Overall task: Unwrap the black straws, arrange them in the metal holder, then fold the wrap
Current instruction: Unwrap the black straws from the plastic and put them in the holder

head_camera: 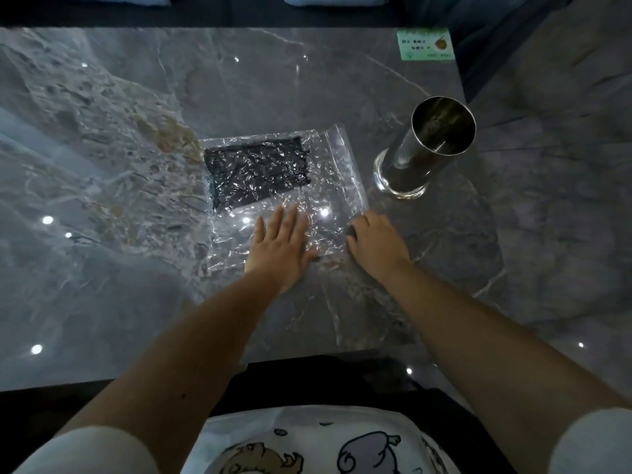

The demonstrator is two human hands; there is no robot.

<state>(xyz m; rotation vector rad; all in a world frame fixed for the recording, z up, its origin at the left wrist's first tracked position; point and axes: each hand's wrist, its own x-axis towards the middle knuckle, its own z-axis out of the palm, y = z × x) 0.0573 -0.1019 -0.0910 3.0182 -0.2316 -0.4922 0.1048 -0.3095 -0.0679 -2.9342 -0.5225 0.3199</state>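
While our flat left hand (pixel 280 248) pins the crinkled clear plastic wrap (pixel 290 186), our right hand (pixel 374 242), fingers curled at its edge, should peel gently off the bundled black straws (pixel 256 171).

wrinkled clear wrap (pixel 328 186) blurs the black straws (pixel 256 172) beneath, and the green card's (pixel 425 44) print is unreadable.

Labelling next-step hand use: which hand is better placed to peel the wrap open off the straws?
Right, probably. The right hand sits curled at the wrap's near right edge, where a loose flap runs. The left hand lies flat on the wrap, pinning it. The black straws remain covered; the metal holder looks empty.
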